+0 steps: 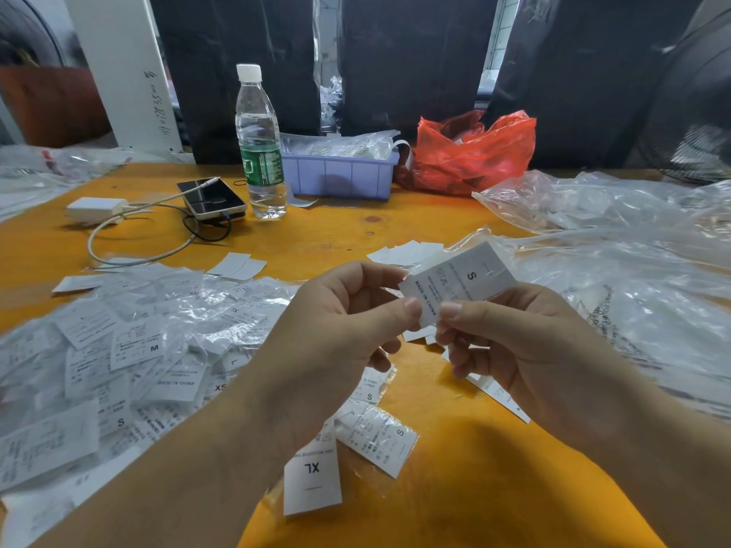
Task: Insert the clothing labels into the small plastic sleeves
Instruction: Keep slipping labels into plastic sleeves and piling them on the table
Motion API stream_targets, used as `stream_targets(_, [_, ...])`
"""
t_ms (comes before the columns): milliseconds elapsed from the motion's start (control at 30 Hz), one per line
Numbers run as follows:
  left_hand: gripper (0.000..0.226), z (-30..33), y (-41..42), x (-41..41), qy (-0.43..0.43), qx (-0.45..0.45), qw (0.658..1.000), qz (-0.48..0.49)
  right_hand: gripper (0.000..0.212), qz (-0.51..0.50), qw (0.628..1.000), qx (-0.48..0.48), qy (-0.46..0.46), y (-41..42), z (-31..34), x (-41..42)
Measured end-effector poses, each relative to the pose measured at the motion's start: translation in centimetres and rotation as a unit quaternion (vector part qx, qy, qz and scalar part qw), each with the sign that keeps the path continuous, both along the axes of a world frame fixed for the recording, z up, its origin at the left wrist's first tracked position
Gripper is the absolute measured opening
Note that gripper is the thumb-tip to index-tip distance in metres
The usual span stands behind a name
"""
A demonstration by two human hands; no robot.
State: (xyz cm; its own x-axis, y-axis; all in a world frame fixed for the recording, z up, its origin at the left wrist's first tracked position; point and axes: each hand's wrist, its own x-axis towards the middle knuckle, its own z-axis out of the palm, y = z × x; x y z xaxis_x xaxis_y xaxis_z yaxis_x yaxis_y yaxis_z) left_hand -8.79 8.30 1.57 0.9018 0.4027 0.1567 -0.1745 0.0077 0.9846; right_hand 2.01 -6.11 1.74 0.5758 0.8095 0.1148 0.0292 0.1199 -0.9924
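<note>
A white clothing label marked S (461,279) is held up over the table's middle, and its far end lies in a small clear plastic sleeve (476,241). My left hand (340,326) pinches the label's near edge between thumb and forefinger. My right hand (510,338) pinches the same near edge from the right, thumb on top. A heap of sleeved labels (130,350) covers the table at the left. Loose labels, one marked XL (312,476), lie below my hands. Several blank white labels (403,253) lie just beyond them.
The orange table (447,488) carries a water bottle (261,140), a phone (211,197) with a charger and cables (95,209), a purple bin (340,174) of bagged stock and a red plastic bag (470,152). Large clear bags (617,247) spread across the right side.
</note>
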Motion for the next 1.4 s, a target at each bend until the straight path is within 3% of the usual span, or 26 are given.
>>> stream_targets(400, [0.042, 0.1, 0.0, -0.1, 0.007, 0.021, 1.0, 0.0, 0.022, 0.014, 1.0, -0.014, -0.003, -0.1, -0.4, 0.0])
stream_targets(600, [0.023, 0.1, 0.1, 0.1, 0.037, -0.006, 0.999, -0.016, 0.022, 0.02, 0.999, -0.03, -0.008, -0.1, -0.5, 0.0])
stream_targets(767, [0.007, 0.2, 0.5, 0.1, 0.059, 0.028, 0.998, -0.025, 0.023, 0.029, 0.999, -0.04, -0.001, 0.0, -0.1, 0.0])
stream_targets(933, [0.015, 1.6, 2.6, -0.5, 0.101, 0.104, 0.989, 0.01, 0.002, -0.013, 1.0, -0.014, -0.015, -0.4, 0.9, 0.5])
stream_targets(1000, [0.011, 1.7, 3.2, -0.9, 0.155, 0.212, 0.964, 0.036, 0.006, -0.031, 0.998, -0.034, -0.046, -0.5, 0.9, 0.4])
stream_targets(1133, [0.024, 1.1, 4.1, -1.6, 0.266, 0.437, 0.856, 0.077, 0.008, -0.055, 0.991, -0.064, -0.105, -0.4, 0.5, 0.3])
stream_targets(1300, [0.017, 0.7, 4.1, -1.7, 0.325, 0.439, 0.835, 0.068, 0.006, -0.082, 0.974, -0.069, -0.201, -0.6, 0.6, 0.2])
stream_targets(1400, [0.021, 0.5, 4.2, -1.7, 0.33, 0.469, 0.811, 0.118, 0.009, -0.097, 0.957, -0.095, -0.257, -0.7, 0.6, 0.1])
